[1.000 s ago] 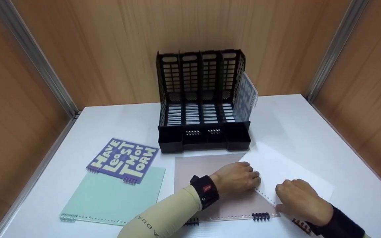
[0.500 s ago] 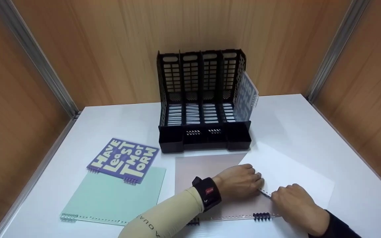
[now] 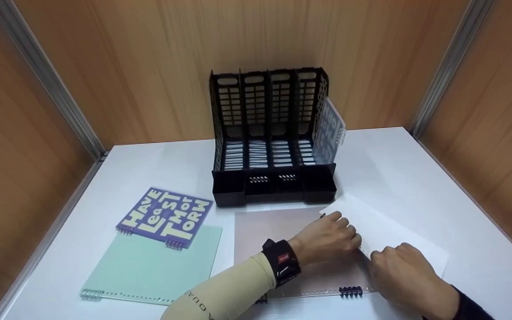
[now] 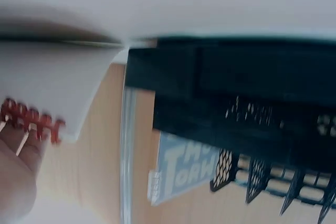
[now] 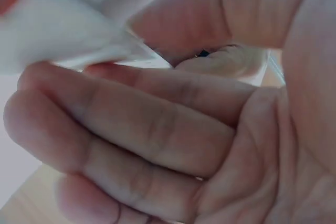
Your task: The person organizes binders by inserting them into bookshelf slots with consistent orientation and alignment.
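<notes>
1. Both hands are busy on the binding edge of the white notebook [image 3: 380,226]: left hand [image 3: 327,240] gripping near its far corner, right hand [image 3: 405,275] pinching lower down.
2. It's at the right of the desk [image 3: 380,160], partly over the pinkish notebook [image 3: 267,229].
3. Red rings [image 4: 31,118] show in the left-wrist view, right against the fingers!
4. Looks light and bendy; smooth pages could slip or tear, while the rings should be stiffer.
5. Best hold, I'd judge: close beside those rings, not a loose corner.
</notes>
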`<state>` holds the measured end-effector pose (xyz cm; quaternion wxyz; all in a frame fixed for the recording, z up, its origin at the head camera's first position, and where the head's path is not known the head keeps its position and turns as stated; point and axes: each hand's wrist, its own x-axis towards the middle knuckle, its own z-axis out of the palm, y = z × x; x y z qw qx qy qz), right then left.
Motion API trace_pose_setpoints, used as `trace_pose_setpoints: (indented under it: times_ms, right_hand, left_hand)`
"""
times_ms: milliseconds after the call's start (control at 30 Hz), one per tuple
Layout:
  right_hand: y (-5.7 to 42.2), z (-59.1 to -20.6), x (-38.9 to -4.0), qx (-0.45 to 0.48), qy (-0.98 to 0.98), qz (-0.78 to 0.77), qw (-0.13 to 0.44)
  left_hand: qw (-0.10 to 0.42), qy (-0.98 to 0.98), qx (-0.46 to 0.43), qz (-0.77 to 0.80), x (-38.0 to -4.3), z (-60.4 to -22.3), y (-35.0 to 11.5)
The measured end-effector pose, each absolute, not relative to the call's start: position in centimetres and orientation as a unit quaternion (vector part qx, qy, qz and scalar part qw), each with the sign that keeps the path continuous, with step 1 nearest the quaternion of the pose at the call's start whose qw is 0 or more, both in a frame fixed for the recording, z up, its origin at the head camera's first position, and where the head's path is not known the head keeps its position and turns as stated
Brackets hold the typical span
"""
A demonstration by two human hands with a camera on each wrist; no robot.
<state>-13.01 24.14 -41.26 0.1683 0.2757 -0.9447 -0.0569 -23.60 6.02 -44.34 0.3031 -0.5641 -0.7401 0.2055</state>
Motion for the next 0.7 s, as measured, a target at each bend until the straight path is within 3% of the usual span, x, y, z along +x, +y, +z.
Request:
trace_pose_setpoints:
  times_ms: [100, 467, 700]
  right_hand:
    - [23.9, -40.7, -12.7, 0.254, -0.944, -0.064, 0.202]
    - [23.2, -39.0, -11.7, 0.215, -0.949, -0.065, 0.222]
    - [23.0, -38.5, -11.5, 0.21, -0.93, -0.028, 0.299]
  left_hand:
    - [0.338, -0.727, -0.558, 0.215, -23.3, -43.2, 6.0]
    - [0.443, -0.679, -0.537, 0.234, -21.9, -39.0, 5.8]
    - [0.486, -0.662, -0.523, 0.227, -20.8, -36.8, 5.2]
